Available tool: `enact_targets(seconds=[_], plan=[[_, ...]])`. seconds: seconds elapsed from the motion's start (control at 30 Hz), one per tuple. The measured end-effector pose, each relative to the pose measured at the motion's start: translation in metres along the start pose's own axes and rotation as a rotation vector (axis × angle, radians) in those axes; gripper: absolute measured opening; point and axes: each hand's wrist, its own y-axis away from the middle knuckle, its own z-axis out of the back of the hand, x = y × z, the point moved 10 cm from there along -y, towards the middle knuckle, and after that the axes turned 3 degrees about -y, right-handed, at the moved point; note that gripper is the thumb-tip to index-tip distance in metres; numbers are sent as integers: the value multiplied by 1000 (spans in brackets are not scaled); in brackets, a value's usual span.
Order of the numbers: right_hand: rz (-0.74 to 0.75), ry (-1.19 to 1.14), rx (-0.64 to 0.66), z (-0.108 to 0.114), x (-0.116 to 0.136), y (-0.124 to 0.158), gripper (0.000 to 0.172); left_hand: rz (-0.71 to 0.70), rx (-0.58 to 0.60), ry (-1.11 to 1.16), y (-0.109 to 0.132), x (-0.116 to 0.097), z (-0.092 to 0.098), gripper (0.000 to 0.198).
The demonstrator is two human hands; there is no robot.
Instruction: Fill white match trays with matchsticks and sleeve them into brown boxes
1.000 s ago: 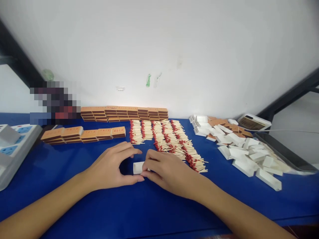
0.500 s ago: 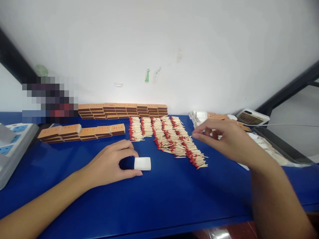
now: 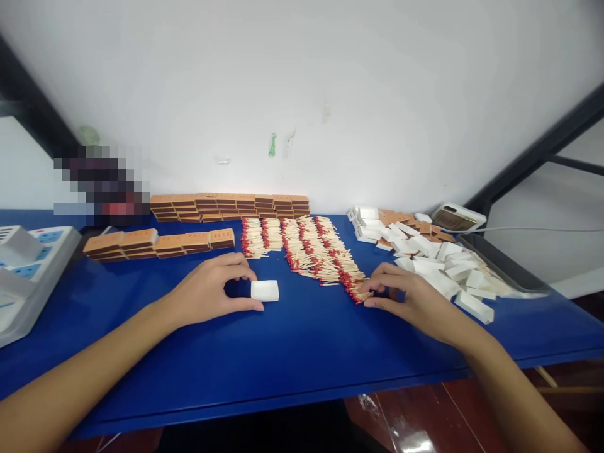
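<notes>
Between the thumb and fingers of my left hand (image 3: 210, 289) is a small white matchbox tray (image 3: 265, 290), resting on the blue table. My right hand (image 3: 410, 301) reaches the near right end of the red-tipped matches (image 3: 314, 251), its thumb and fingertips closed on a few of them. How many it grips is hidden by the fingers. The matches lie in several slanting rows, beyond and to the right of the tray.
Orange matchboxes are stacked along the wall (image 3: 226, 204), with a nearer row (image 3: 158, 244) at left. White trays (image 3: 431, 264) and orange sleeves (image 3: 399, 218) heap up at right, near a phone (image 3: 455, 217) with a cable and a dark tray (image 3: 504, 264). A power strip (image 3: 51, 283) stands far left.
My right hand has come down and toward me, from above the right side to the near end of the matches. My left hand keeps the tray; the view has shifted slightly.
</notes>
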Motion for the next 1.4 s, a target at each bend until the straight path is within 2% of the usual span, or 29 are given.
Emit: enact_targets(seconds=[0.43,0.63,0.9,1.07,1.4], plan=[[-63,49,45,-6,-9,3,28,16,27,-9,-1,3,-2,43],[-113,82,125,-9,-9,3,32,14,37,-11,-1,2,-3,43],[-91,98,195,-14,8,-1,38,14,47,-8,1,3,-4,45],[-71,161,246,-21,10,1,36,22,56,-7,-1,3,-5,46],[-36,138,261,-37,24,-6,39,-6,53,-25,0,-3,-6,45]])
